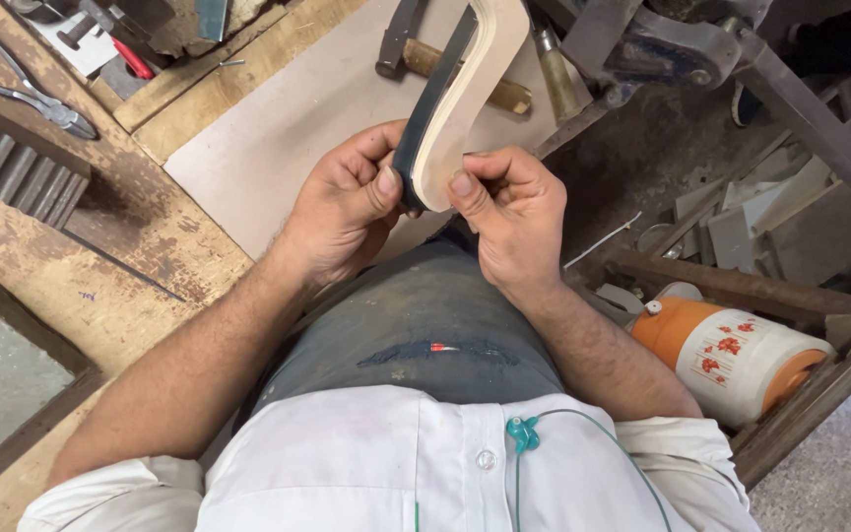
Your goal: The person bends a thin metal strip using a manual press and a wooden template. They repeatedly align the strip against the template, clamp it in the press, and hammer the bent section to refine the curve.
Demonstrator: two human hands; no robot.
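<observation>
Two hands hold a curved shoe sole (460, 89).
The left hand (347, 202) and right hand (509, 212) pinch its bottom end at the frame's middle; smooth cream face, dark edge.

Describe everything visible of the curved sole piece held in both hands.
The sole piece is a long, curved strip with a pale cream face and a dark edge layer along its left side, looking like layered leather or rubber. It stands on edge, rising away from the lap above the workbench. The left hand and right hand pinch its rounded lower end between thumbs and fingers.
</observation>
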